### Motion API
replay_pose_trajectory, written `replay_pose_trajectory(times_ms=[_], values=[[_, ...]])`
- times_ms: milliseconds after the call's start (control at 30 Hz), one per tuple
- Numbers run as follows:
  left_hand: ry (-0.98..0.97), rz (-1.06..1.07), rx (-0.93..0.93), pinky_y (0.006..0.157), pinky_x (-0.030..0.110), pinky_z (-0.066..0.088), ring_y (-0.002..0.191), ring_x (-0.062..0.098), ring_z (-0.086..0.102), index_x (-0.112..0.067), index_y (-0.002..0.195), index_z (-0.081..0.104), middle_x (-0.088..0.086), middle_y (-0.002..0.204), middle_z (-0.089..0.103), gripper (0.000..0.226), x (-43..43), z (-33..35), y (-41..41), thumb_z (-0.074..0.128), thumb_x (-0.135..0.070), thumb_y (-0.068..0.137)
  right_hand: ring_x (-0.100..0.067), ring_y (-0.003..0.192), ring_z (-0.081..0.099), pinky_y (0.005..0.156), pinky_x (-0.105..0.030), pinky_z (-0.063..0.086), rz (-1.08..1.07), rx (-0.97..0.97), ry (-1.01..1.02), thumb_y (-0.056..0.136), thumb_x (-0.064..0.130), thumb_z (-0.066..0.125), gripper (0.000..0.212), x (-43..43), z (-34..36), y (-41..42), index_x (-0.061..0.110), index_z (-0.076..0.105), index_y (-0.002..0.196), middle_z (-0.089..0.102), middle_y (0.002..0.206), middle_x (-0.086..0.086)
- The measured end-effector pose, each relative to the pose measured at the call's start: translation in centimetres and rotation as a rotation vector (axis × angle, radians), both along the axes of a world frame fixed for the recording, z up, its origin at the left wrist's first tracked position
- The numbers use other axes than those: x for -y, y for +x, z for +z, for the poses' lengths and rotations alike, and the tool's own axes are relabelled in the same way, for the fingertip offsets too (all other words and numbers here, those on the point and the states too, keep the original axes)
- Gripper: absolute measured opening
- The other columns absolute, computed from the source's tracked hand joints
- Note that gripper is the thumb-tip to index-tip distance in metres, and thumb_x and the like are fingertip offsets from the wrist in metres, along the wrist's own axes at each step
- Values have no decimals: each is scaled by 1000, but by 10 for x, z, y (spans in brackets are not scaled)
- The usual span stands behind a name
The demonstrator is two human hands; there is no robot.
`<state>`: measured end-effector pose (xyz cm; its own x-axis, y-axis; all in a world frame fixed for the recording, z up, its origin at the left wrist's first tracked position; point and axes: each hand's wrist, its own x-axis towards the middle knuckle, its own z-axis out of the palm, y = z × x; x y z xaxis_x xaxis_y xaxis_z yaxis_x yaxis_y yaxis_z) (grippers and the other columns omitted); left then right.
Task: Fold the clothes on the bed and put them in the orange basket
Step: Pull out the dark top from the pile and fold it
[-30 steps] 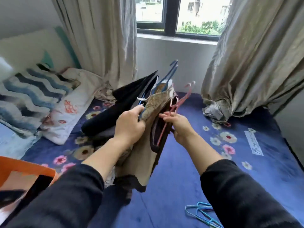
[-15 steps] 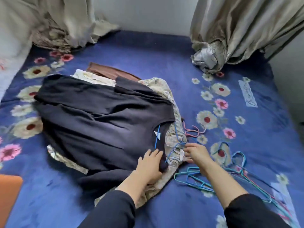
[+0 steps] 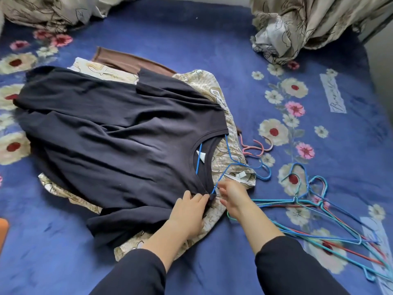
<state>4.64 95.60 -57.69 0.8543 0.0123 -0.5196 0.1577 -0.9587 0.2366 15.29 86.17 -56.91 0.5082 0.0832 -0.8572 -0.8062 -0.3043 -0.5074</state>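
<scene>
Fingers (image 3: 198, 198) of the left hand (image 3: 188, 212) are pinching the dark shirt (image 3: 110, 133) at its shoulder. The right hand (image 3: 232, 195) is pinching one blue hanger (image 3: 221, 178) inside it. Three clothes are lying piled on the bed (image 3: 191, 39), shirt on top.

Blue floral bed (image 3: 191, 39) carries stacked clothes (image 3: 119, 133); loose hangers (image 3: 319, 209) beside them; curtain ends (image 3: 297, 28).

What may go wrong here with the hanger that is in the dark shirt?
The blue hanger sits inside the navy shirt; a hard pull by the right hand might stretch the neckline while the left hand pins the shoulder. Its hook lies near the pink hanger and may catch it.
</scene>
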Motion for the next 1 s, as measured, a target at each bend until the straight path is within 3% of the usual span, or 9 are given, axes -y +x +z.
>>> replay_pose_trajectory(times_ms=[133,233,333,433,567,667,833,900,1000], values=[[-90,108,-20,88,40,40,119,31,44,-18,140,31,6,130,52,53,-6,4,-1,50,-30,92,-8,77,48,65,-28,34,40,47,50,94,19,54,8,-5,8,5,21,56,86,58,84,4],[-199,305,125,73,39,40,102,35,57,-15,116,44,9,109,64,27,-5,12,-12,49,-28,93,-8,68,47,60,-23,36,180,183,61,96,25,55,15,-14,19,5,21,56,82,58,77,4],[-200,454,276,77,40,41,100,34,60,-12,109,55,8,103,68,20,-4,25,-30,49,-24,93,-7,56,55,49,-15,40,231,319,87,101,16,47,24,-25,35,0,17,48,77,60,73,-2],[-204,508,401,75,40,44,92,35,62,-7,93,65,10,94,69,15,-4,41,-48,55,-18,92,-12,54,63,49,-19,49,157,358,125,102,11,41,23,-33,54,-9,16,44,79,62,74,-7],[-134,369,426,42,26,41,53,25,59,-13,62,54,1,58,57,21,-11,56,-88,47,-23,79,-14,49,62,48,-25,53,25,415,141,103,9,39,24,-40,87,-10,14,42,79,61,77,-12],[-54,416,312,48,29,38,62,24,59,-13,68,55,0,66,58,20,-26,60,-129,45,-23,83,-11,37,57,38,-22,50,-110,384,199,102,4,35,25,-39,125,11,9,45,79,55,70,-12],[-255,927,389,63,35,37,70,24,49,-15,74,48,0,79,49,15,-42,75,-138,55,-14,87,-6,31,41,35,-14,34,525,456,-109,99,3,39,29,1,136,15,12,52,75,47,62,-3],[-395,1122,498,64,28,40,67,21,50,-11,76,52,2,73,54,12,-34,90,-121,56,-11,87,-18,54,52,57,-29,47,744,598,-345,97,6,42,26,34,120,7,8,57,76,51,70,-5],[-533,1346,550,62,27,37,67,16,46,-3,86,57,2,72,54,10,-22,107,-94,53,-11,90,-25,82,48,68,-33,31,723,654,-485,98,8,42,21,95,101,-4,0,60,91,51,83,-11]])
